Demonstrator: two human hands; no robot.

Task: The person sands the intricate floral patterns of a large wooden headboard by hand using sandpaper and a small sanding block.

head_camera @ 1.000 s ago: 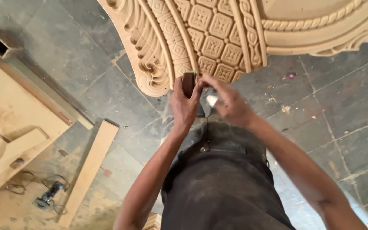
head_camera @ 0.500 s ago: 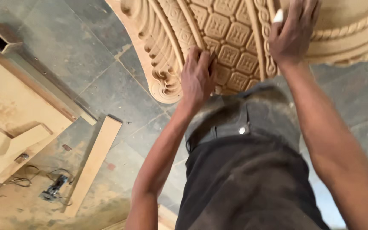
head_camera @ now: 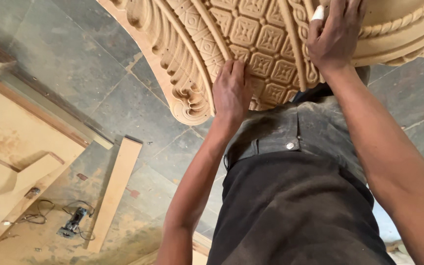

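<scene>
both my hands on the carved wooden panel (head_camera: pixel 271 34)

left hand (head_camera: pixel 231 91) pressed flat, right hand (head_camera: pixel 334 37) curled over the rope moulding; stiff, heavy, delicate relief, so i'd grip the plain edges.

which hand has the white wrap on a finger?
The right hand, up on the carved wooden panel. The left hand, lower on the square-patterned band, is bare.
</scene>
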